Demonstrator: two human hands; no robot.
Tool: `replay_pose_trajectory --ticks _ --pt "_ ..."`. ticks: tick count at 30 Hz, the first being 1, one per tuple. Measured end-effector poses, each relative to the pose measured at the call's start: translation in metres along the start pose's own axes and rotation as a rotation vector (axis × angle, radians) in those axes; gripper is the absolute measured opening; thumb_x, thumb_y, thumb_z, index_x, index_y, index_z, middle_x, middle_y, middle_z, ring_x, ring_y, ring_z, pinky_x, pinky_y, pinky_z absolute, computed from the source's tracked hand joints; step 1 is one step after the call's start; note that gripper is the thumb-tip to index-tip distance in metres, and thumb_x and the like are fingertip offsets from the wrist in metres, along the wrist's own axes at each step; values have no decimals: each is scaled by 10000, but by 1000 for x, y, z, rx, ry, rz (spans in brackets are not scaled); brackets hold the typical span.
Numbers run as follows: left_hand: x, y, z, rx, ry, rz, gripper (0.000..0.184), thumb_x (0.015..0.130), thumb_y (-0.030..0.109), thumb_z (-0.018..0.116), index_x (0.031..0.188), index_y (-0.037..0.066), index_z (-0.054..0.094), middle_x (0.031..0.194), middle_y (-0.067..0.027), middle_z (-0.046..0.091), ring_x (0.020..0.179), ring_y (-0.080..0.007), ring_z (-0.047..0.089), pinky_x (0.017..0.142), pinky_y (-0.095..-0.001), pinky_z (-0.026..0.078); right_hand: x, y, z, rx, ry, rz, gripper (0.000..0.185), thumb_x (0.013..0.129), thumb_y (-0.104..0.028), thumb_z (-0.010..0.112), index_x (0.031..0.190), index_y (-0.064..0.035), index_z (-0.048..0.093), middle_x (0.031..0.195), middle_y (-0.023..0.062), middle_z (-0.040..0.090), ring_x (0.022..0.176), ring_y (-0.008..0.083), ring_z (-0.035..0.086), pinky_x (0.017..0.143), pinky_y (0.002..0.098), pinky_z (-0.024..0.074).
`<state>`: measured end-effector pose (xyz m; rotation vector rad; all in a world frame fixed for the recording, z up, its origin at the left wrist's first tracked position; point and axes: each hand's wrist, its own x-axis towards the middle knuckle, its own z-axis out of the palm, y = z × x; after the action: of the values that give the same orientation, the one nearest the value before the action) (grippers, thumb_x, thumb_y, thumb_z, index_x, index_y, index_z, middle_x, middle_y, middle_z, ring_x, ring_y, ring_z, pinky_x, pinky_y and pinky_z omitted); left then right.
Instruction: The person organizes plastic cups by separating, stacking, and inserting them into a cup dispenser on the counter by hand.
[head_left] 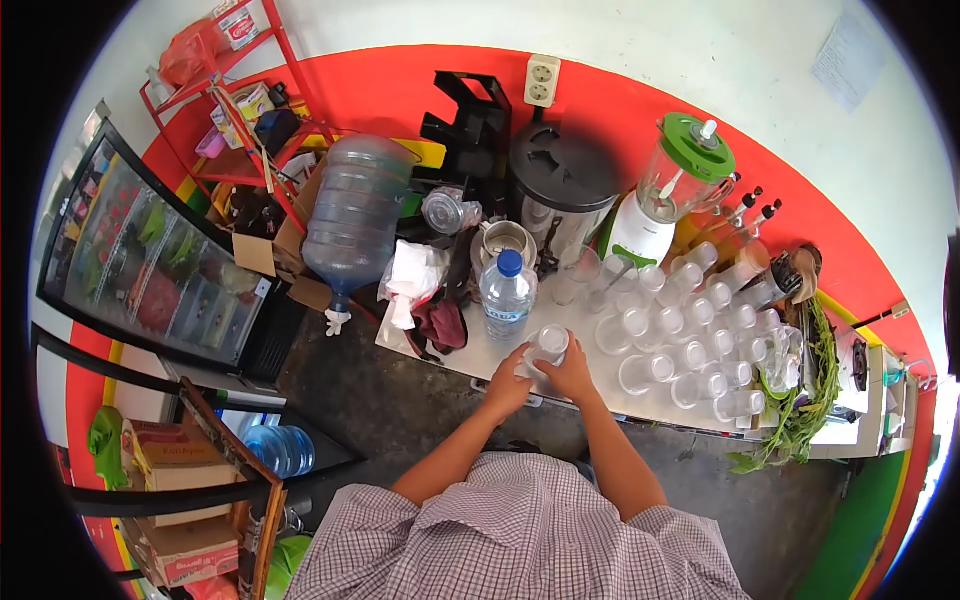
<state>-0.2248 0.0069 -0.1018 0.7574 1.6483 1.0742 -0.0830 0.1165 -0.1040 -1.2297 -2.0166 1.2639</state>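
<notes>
Near the front edge of the counter, a clear plastic cup [550, 341] is between my two hands. My left hand [510, 384] closes on its left side, with fingers and thumb curled against it. Around the right side wraps my right hand [568, 372]; part of the cup is hidden behind the fingers. Just behind my left hand a water bottle with a blue cap [507, 300] stands upright. To the right of my hands, many clear plastic cups [690, 355] are spread over the counter, bottoms up.
A blender with a green lid [645, 225] and a black-lidded dispenser [565, 170] stand along the back. At left are a large water jug [357, 210], white tissue [413, 280] and a glass-door fridge [150, 250]. Green leafy stalks [815, 380] hang over the counter's right end.
</notes>
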Motion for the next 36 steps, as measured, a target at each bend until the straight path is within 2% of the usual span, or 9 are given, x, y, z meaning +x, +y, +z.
replay_pose_trajectory --ticks 2,6,8,12,18,21,27,31,36 --pt "-2 5 -5 21 -30 19 845 869 -54 592 1642 248 439 1479 -239 556 995 -249 714 904 -361 574 -4 0 5 -92 85 -9 868 762 -273 888 1503 -100 471 1375 244 613 1285 475 568 1106 558 442" --pt "7 1 -8 36 -77 34 846 859 -63 589 1637 237 450 1473 -241 554 1011 -254 722 901 -354 576 -10 5 10 -127 169 -4 846 758 -271 892 1483 -96 491 1373 241 612 1254 477 585 1070 557 466" --pt "9 6 -5 53 -97 13 874 832 -58 627 1638 227 445 1493 -245 545 940 -190 670 772 -293 555 -11 3 7 -63 157 47 807 760 -260 889 1453 -67 523 1334 245 640 1235 463 616 1045 520 495" --pt "20 -9 14 112 -136 143 909 856 -27 670 1673 209 350 1461 -256 539 928 -202 671 754 -302 552 -17 7 -7 123 236 64 782 759 -246 892 1428 -34 548 1300 233 670 1222 421 652 1030 472 515" --pt "4 40 40 21 -55 60 919 921 113 743 1671 76 214 1327 -190 566 960 -211 678 748 -332 542 -28 -44 -53 138 301 114 772 774 -279 918 1396 20 572 1250 190 714 1159 318 678 980 413 533" --pt "-43 110 32 -212 -146 -11 763 964 178 734 1591 4 336 1225 -100 588 981 -188 656 819 -322 493 -36 -93 -78 269 323 148 626 855 -312 887 1313 31 634 1178 106 726 997 181 674 859 358 555" --pt "-37 148 0 -280 -296 318 271 1042 122 633 1293 20 640 1017 5 626 929 -106 581 842 -283 452 -43 -141 -120 495 188 62 497 930 -237 815 1340 -20 635 1192 60 725 1034 155 675 840 333 565" --pt "-48 195 -29 -166 -368 449 181 1063 169 642 1180 42 697 1006 33 656 903 -61 556 815 -262 452 -57 -183 -125 761 172 -22 590 939 -229 807 1438 -31 563 1319 83 682 1168 183 655 895 377 583" --pt "-49 248 -65 40 -508 608 196 1049 158 647 1172 13 693 1017 -11 690 931 -102 608 864 -286 486 -53 -191 -137 801 99 -100 673 937 -208 815 1501 -38 489 1382 100 639 1226 208 633 930 391 576"
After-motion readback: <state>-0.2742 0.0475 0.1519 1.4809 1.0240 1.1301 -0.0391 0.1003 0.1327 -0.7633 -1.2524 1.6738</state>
